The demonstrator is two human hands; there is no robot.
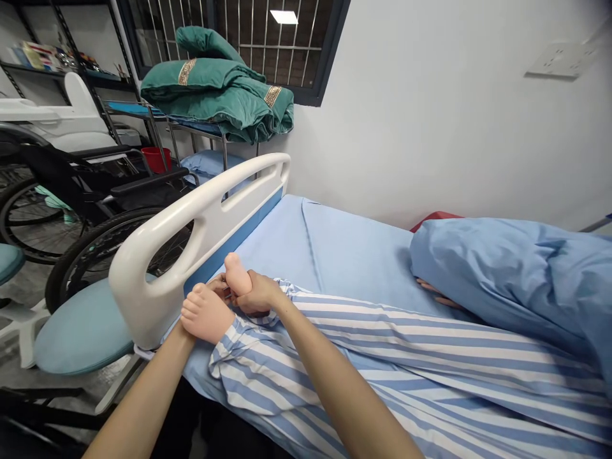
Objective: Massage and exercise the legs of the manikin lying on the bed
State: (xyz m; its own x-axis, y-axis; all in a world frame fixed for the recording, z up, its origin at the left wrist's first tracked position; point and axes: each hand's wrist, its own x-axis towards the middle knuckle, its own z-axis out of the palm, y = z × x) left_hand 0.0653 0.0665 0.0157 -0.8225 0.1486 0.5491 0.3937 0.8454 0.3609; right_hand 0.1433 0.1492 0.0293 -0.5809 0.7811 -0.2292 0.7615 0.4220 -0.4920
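Observation:
Two bare manikin feet stick out of blue-and-white striped trousers (382,325) at the foot end of a bed. My right hand (262,294) is wrapped round the far foot (238,275) near its heel and ankle, with the toes pointing up. Against the sole side of that same foot are the curled fingers of my left hand (218,285), which is partly hidden. My left forearm passes behind the near foot (208,313), which leans toward the bed's end board.
A white footboard (210,197) closes the bed's end. Beyond it stand a wheelchair (119,185), a pale blue stool (86,328) and a rack with green folded bedding (215,95). A bunched blue quilt (507,274) lies to the right, with manikin fingers (437,293) under its edge.

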